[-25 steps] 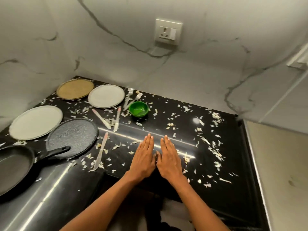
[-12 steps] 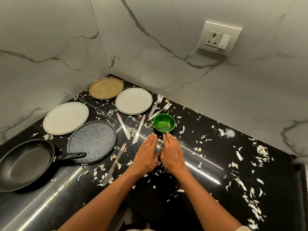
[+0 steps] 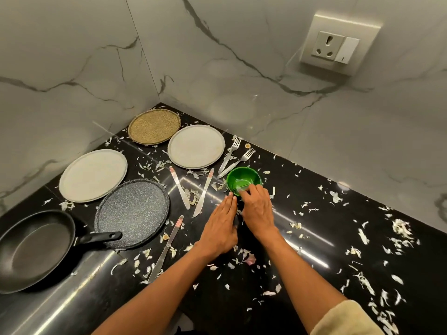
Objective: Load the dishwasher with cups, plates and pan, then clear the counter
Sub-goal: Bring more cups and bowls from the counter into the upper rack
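A: delta vs 0.5 s ago: right hand point(image 3: 258, 211) has gone forward from flat on the counter point(image 3: 314, 238) to the bowl point(image 3: 243, 180). Left hand point(image 3: 221, 228) hasn't budged.

B: grip state?

A: right fingers curled over the bowl's near rim, touching it; can't tell whether they clamp it. Left hand flat, fingers straight, palm down on the counter, holding nothing, just near-left of the bowl.

B: bowl location?

A: green, upright, on the counter close to the back wall.

B: what's around it?

A: two forks point(image 3: 235, 157) just behind-left, handles nearly touching it. Two knives point(image 3: 191, 189) left of it, a third knife point(image 3: 167, 247) further near-left. White plate point(image 3: 196, 146) behind-left, gold plate point(image 3: 154, 126) beyond that in the corner. Second white plate point(image 3: 93, 175) far left, speckled plate point(image 3: 131, 212) in front of that, pan point(image 3: 31, 247) farthest left, its handle lying over the speckled plate's edge.

B: clutter?

A: peel scraps point(image 3: 362, 238) all over the counter, thickest to the right of the bowl, some under both wrists.
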`<action>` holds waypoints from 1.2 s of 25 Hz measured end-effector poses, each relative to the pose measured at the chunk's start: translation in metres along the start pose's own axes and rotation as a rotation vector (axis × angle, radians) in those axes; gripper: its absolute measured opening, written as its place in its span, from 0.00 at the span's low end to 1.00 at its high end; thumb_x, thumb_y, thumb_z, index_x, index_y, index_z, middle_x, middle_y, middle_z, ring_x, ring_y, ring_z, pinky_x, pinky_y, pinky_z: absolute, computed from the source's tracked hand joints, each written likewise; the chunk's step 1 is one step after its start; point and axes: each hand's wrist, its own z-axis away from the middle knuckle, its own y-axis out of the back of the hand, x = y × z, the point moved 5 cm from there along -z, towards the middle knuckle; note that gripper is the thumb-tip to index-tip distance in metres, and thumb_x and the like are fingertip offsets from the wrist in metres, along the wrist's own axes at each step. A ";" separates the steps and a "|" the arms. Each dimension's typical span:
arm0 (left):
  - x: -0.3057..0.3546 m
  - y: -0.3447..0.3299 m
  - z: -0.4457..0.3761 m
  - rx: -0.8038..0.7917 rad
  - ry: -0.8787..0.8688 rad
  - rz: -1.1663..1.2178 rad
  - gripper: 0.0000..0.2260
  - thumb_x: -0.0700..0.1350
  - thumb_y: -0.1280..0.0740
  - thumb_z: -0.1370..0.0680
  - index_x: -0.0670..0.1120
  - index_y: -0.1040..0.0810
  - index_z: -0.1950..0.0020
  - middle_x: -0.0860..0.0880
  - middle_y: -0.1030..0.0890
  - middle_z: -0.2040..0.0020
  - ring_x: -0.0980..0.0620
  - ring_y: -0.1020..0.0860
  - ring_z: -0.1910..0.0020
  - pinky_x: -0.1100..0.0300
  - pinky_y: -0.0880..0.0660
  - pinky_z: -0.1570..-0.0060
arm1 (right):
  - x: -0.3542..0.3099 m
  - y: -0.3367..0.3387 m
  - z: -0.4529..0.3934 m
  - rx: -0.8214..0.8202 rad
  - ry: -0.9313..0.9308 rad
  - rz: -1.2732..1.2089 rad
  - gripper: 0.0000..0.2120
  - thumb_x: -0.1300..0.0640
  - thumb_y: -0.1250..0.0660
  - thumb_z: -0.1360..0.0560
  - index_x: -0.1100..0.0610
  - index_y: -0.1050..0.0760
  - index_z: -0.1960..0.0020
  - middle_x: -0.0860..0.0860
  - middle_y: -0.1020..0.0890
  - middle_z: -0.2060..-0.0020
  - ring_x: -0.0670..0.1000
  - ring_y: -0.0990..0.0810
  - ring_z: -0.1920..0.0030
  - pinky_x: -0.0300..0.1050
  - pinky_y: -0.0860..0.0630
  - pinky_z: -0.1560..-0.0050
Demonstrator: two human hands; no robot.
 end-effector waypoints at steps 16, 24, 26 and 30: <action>-0.005 0.032 0.039 0.138 -0.204 0.302 0.45 0.44 0.27 0.26 0.47 0.54 0.18 0.52 0.52 0.18 0.58 0.53 0.20 0.59 0.48 0.23 | -0.011 0.049 0.067 0.275 -0.763 -0.879 0.12 0.67 0.25 0.28 0.50 0.16 0.52 0.47 0.16 0.58 0.45 0.17 0.55 0.43 0.20 0.50; 0.024 0.035 0.073 0.196 -0.281 0.536 0.47 0.44 0.22 0.31 0.43 0.45 0.19 0.46 0.37 0.22 0.52 0.39 0.22 0.58 0.38 0.25 | -0.027 0.090 0.134 0.321 -1.071 -1.298 0.09 0.71 0.30 0.25 0.64 0.18 0.46 0.49 0.14 0.61 0.44 0.16 0.62 0.35 0.19 0.56; 0.036 0.028 0.083 0.155 -0.349 0.565 0.48 0.44 0.20 0.33 0.43 0.43 0.20 0.45 0.35 0.22 0.51 0.37 0.23 0.57 0.37 0.26 | -0.026 0.099 0.160 0.361 -1.120 -1.329 0.09 0.70 0.31 0.25 0.64 0.18 0.46 0.48 0.14 0.63 0.44 0.16 0.63 0.37 0.18 0.57; 0.072 0.016 0.104 0.105 -0.484 0.614 0.48 0.43 0.17 0.38 0.43 0.37 0.23 0.47 0.30 0.27 0.53 0.31 0.29 0.62 0.32 0.31 | -0.022 0.122 0.213 0.465 -1.183 -1.395 0.07 0.68 0.31 0.24 0.63 0.18 0.48 0.50 0.13 0.63 0.46 0.16 0.62 0.40 0.18 0.59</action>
